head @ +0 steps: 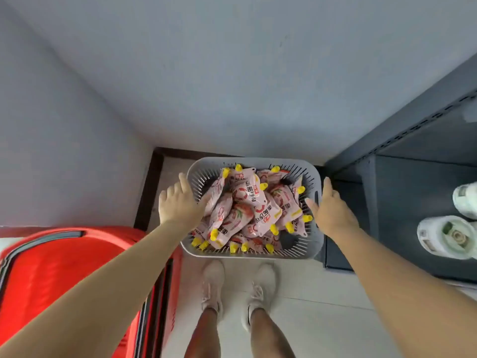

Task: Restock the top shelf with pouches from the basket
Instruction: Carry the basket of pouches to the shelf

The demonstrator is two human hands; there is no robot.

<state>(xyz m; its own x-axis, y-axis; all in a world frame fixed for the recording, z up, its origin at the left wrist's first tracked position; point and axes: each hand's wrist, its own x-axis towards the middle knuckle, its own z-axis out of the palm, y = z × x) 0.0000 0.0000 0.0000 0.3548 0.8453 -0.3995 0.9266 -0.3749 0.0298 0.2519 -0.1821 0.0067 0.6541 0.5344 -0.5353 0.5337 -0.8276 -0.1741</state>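
Note:
A grey slatted plastic basket (296, 250) sits on the floor in front of my feet, against the wall. It is heaped with several pink pouches (254, 202) that have yellow caps. My left hand (178, 202) hovers at the basket's left rim, fingers spread and empty. Over the right rim, near the handle slot, my right hand (329, 208) is also spread and holds nothing. Whether either hand touches the rim is unclear. The top shelf is out of view.
A dark grey metal shelf unit (382, 192) stands at the right, with two white jars (446, 236) on a lower shelf. A red case (64, 267) fills the left foreground. The grey wall (232, 86) rises behind the basket.

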